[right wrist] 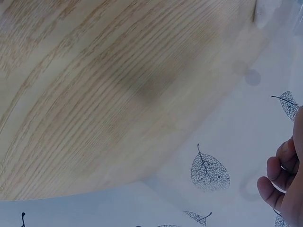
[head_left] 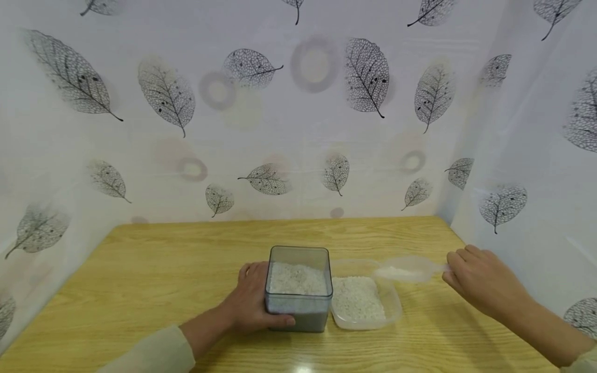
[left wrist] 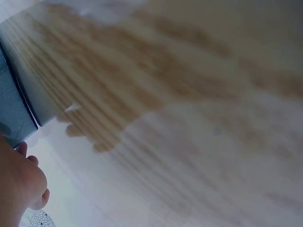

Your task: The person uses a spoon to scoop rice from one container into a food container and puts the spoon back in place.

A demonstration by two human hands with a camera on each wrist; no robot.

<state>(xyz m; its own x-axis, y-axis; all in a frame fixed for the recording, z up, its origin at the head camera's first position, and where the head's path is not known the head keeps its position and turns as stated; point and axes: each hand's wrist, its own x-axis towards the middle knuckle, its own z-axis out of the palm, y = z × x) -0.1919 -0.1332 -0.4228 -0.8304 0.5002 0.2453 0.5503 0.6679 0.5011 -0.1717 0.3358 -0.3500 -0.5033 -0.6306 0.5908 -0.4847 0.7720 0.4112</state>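
A square, see-through grey canister (head_left: 303,318) stands on the table with white rice (head_left: 298,278) inside. My left hand (head_left: 252,300) grips its left side, the thumb lying across the front; in the left wrist view the hand (left wrist: 26,182) shows beside the canister's dark wall (left wrist: 16,104). To the right sits a shallow clear plastic tub (head_left: 394,308) holding more rice (head_left: 358,299). My right hand (head_left: 482,280) holds the handle of a translucent scoop (head_left: 417,268), whose tip, with some rice in it, is over the tub's far right corner. The right wrist view shows curled fingers (right wrist: 274,177).
The wood-grain table (head_left: 177,264) extends left of the canister and behind both containers. A pale curtain (head_left: 289,129) printed with dark leaves encloses the back and both sides. The right-hand curtain wall stands close to my right hand.
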